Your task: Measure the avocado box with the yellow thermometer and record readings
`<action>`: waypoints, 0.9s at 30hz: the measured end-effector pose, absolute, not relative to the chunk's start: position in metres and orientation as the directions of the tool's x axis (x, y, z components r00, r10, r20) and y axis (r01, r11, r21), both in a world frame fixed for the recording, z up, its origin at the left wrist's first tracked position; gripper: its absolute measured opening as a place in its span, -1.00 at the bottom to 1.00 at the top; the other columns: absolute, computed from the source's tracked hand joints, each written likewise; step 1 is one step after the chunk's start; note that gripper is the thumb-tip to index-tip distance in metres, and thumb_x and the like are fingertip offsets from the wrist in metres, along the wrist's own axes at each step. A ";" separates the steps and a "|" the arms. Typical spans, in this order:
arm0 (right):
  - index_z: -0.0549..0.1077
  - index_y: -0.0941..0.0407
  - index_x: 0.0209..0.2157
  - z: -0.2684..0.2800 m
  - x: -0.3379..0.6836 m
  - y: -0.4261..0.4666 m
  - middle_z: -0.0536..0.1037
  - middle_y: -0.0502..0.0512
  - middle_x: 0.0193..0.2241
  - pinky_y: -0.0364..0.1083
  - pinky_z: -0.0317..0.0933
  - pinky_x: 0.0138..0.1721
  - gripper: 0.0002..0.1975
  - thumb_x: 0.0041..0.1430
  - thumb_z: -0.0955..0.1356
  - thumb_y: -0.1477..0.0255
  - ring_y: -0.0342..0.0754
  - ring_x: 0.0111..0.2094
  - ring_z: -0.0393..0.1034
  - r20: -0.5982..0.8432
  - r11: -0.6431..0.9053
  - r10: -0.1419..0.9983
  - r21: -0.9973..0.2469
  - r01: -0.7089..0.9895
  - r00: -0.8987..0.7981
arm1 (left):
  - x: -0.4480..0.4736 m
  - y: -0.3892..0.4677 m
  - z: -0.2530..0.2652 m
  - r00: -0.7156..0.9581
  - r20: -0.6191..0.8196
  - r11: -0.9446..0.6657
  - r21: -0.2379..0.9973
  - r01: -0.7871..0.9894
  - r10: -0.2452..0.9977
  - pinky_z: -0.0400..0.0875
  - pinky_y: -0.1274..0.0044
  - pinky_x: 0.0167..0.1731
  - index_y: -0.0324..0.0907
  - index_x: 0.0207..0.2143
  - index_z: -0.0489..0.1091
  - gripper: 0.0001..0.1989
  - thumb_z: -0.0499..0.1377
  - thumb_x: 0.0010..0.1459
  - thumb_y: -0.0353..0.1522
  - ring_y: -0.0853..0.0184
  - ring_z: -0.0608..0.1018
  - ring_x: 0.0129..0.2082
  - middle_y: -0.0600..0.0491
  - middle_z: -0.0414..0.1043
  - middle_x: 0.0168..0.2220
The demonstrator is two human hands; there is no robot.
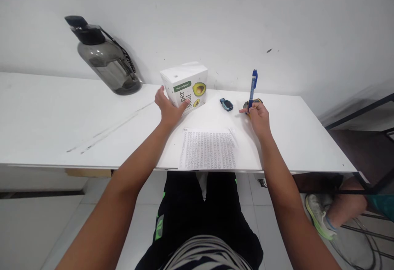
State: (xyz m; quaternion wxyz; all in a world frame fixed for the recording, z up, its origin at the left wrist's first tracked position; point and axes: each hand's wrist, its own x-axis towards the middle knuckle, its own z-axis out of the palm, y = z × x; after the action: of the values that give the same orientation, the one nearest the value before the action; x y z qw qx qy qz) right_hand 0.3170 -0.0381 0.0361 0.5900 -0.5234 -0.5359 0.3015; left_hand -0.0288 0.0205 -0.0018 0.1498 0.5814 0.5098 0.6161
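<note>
My left hand (pixel 171 106) grips a white NutriMotion carton (pixel 184 80) by its lower left, thumb across the front, fingers at the side. The carton stands upright near the wall, with avocado pictures on its front. In my right hand (pixel 259 118) a blue pen (pixel 253 86) is held upright by its lower end. A round yellow-and-black object (pixel 260 101) lies just behind those fingers, partly hidden. Between the carton and my right hand sits a small blue-and-black toy car or similar item (pixel 227 104). A sheet of paper covered in small rows of writing (pixel 209 150) lies at the front edge.
A large grey water bottle (pixel 107 62) with a black lid stands at the left by the wall. The white table (pixel 92 118) runs along that wall. Past its right end are a dark metal frame (pixel 360 112) and another person's leg and shoe (pixel 320 216).
</note>
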 end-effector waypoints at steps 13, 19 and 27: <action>0.34 0.00 -0.28 0.035 0.305 -0.041 0.69 0.02 -0.43 -0.05 0.19 -0.45 -0.70 0.07 0.36 0.11 -0.08 -0.55 0.25 0.214 0.164 0.943 -0.965 0.203 0.254 | 0.067 -0.049 0.053 0.825 0.182 -0.844 0.159 0.512 0.535 0.35 0.33 -0.27 -0.12 -0.33 0.39 -0.70 0.03 0.39 -0.16 0.20 0.53 -0.28 -0.01 0.52 -0.31; 0.34 0.00 -0.27 0.035 0.302 -0.041 0.72 0.02 -0.37 -0.03 0.28 -0.44 -0.73 0.10 0.38 0.15 -0.10 -0.59 0.27 0.179 0.136 0.947 -0.976 0.172 0.268 | 0.090 -0.048 0.030 0.837 0.084 -0.839 0.130 0.529 0.540 0.36 0.33 -0.21 -0.10 0.02 0.45 -0.70 0.01 0.37 -0.31 0.18 0.57 -0.18 -0.03 0.54 -0.19; 0.44 0.03 -0.19 0.042 0.306 -0.036 0.73 0.11 -0.25 0.06 0.46 0.00 -0.72 0.16 0.46 0.19 0.07 0.04 0.59 0.021 0.086 0.978 -0.948 -0.306 0.209 | 0.087 -0.047 0.025 0.850 0.062 -0.846 0.155 0.509 0.523 0.36 0.31 -0.16 -0.01 0.30 0.38 -0.52 -0.09 0.44 -0.25 0.19 0.50 -0.22 -0.04 0.46 -0.21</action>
State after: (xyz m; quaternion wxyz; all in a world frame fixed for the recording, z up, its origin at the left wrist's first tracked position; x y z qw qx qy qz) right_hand 0.3061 -0.0356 0.0418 0.6349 -0.4486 -0.3740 0.5056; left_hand 0.0872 -0.0474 0.0246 0.0665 0.9595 0.2689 0.0511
